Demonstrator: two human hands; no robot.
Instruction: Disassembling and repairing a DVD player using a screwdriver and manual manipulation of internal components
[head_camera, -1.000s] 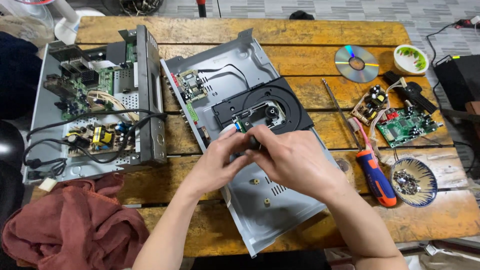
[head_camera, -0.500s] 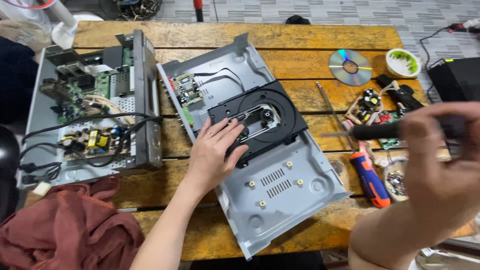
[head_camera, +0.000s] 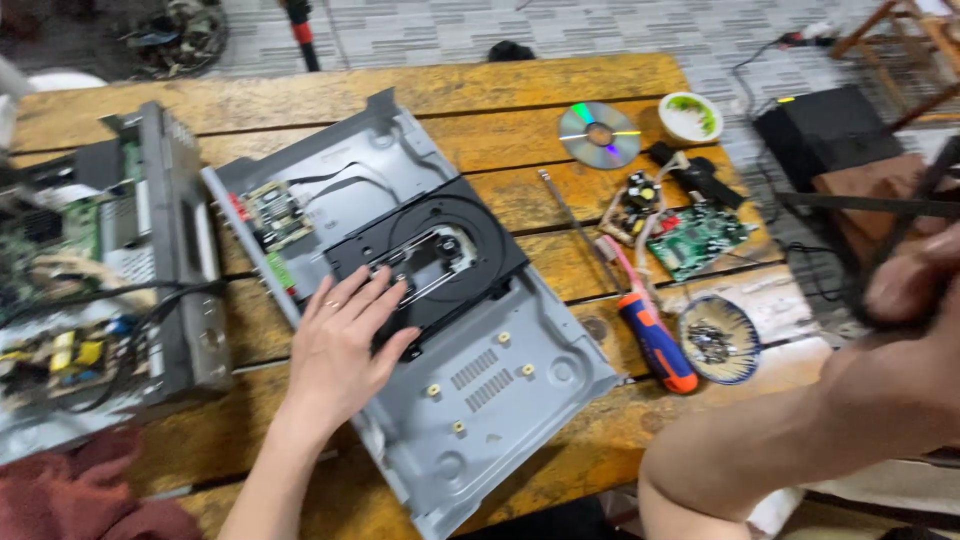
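A grey metal player chassis (head_camera: 500, 400) lies open and slanted across the wooden table. A black disc drive (head_camera: 470, 230) sits in its middle, with a small green circuit board (head_camera: 272, 212) toward its far left corner. My left hand (head_camera: 340, 340) rests flat on the drive's near left corner, fingers spread. Raised at the right edge of view, blurred, my right hand (head_camera: 910, 280) is curled around a dark-handled screwdriver, well clear of the chassis.
A second opened unit (head_camera: 170, 250) with boards and cables stands at the left. Right of the chassis lie an orange and blue screwdriver (head_camera: 655, 340), a dish of screws (head_camera: 718, 340), a green board (head_camera: 700, 238) and a disc (head_camera: 598, 134). A red cloth (head_camera: 70, 495) is near left.
My right hand left the drive, picked up a dark-handled screwdriver and rose to the right edge. My left hand went from working at the drive to resting flat on it.
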